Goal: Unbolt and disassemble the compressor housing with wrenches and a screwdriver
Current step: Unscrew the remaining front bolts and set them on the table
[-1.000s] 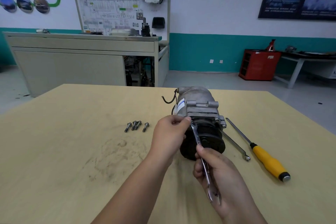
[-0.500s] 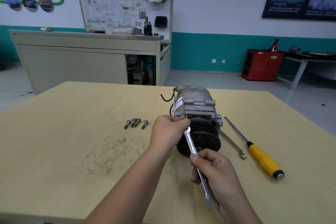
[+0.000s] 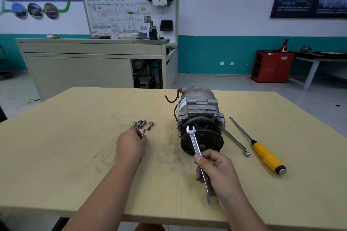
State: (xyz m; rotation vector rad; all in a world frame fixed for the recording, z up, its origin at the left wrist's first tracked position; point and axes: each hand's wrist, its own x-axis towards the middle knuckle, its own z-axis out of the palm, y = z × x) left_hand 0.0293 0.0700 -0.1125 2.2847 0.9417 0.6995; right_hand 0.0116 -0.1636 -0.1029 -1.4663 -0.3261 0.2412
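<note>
**A:** What sits furthest left on the wooden table (image 3: 56, 146)?

**B:** A row of four loose bolts (image 3: 142, 124), lying close together with their heads away from the person. Just in front of them is the left hand (image 3: 131, 143), knuckles up, pinching a single bolt (image 3: 143, 133) in its fingertips. That bolt points toward the row and stops just short of it. I cannot tell whether it touches the table.

**A:** And the compressor?

**B:** The compressor (image 3: 197, 110) lies on its side near the middle of the table, right of the bolts and well apart from the left hand. Its black pulley (image 3: 204, 137) faces the person and its grey housing runs toward the far edge. A dark wire (image 3: 171, 100) curls off its left side.

**A:** Where is the right hand?

**B:** The right hand (image 3: 218, 172) is just in front of the pulley, fingers curled tight around the shank of an open-end wrench (image 3: 195, 144). The wrench slants up and to the left. Its upper head stands free in front of the pulley's rim, and its lower head sticks out below the hand.

**A:** Anything further right?

**B:** A second wrench (image 3: 234, 141) lies flat, its far end hidden by the compressor's flange and its ring end toward the person. Right of it, and apart from it, lies a screwdriver (image 3: 266, 157) with a yellow handle, blade pointing away.
</note>
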